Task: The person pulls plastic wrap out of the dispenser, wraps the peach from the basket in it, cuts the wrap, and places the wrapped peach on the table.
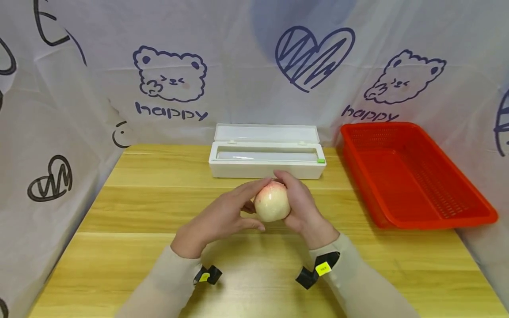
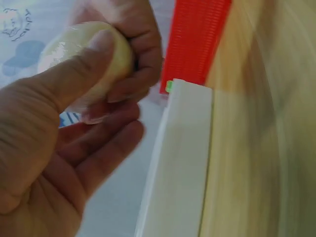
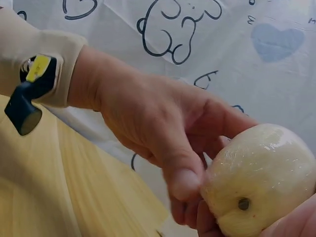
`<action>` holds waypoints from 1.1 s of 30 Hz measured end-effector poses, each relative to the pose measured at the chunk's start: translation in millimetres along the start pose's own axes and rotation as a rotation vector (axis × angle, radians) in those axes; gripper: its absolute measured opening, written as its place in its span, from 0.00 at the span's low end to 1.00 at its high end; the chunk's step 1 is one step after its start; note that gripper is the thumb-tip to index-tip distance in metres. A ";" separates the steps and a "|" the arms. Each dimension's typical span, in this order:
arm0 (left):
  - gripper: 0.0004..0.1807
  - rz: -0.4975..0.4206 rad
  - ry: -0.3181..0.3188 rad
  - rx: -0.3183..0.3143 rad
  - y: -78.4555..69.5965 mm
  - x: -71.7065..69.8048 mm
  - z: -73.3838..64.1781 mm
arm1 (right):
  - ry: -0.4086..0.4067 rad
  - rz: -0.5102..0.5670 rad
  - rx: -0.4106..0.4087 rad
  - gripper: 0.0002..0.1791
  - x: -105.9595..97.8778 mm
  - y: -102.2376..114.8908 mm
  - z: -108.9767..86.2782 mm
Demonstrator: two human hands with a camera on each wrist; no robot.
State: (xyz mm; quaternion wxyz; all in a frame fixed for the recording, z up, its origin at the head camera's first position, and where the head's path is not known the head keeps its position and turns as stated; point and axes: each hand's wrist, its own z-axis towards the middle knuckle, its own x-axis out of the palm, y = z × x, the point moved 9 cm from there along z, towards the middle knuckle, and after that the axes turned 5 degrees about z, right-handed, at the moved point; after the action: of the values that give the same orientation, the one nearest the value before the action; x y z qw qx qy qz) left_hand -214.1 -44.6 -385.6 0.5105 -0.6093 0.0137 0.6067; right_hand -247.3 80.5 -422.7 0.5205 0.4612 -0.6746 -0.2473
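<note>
A pale yellow peach (image 1: 272, 204) with a pink blush is held above the table, in front of a white cling film dispenser (image 1: 267, 170). Clear film shines on the peach (image 3: 269, 170) in the right wrist view, where a dark spot marks one end. My right hand (image 1: 304, 205) grips the peach from the right, its fingers curled round it in the left wrist view. My left hand (image 1: 222, 216) is at the peach's left side with fingers loosely extended. Its fingertips touch the upper left of the fruit, and in the head view the thumb stands off below.
The dispenser's lid (image 1: 266, 132) is raised, showing a film roll (image 1: 266, 156) inside and a green slider (image 1: 320, 161) at its right end. A red plastic basket (image 1: 381, 212) stands on the right of the wooden table (image 1: 139, 198). A printed cloth (image 1: 238, 57) hangs behind.
</note>
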 end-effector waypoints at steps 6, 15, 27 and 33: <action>0.51 0.193 -0.130 0.156 -10.4 -1.0 -2.6 | -0.055 -0.004 -0.047 0.13 0.1 -5.4 -2.3; 0.60 0.039 -0.170 -0.084 5.7 12.7 0.4 | -0.121 -0.104 -0.212 0.15 -0.9 7.9 -5.4; 0.36 -1.026 -0.176 -0.527 30.1 38.8 7.1 | 0.054 -0.090 -0.306 0.25 5.3 17.8 -2.8; 0.32 -0.933 -0.284 -0.577 34.0 41.4 12.1 | -0.057 -0.124 -0.369 0.24 2.1 8.8 -1.2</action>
State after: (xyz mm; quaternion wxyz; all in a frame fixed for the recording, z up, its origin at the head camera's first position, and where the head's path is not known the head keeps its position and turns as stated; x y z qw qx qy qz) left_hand -233.6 -28.1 -434.2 0.5341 -0.5779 -0.4924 0.3719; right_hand -249.5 82.8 -414.1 0.5608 0.3917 -0.6025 -0.4112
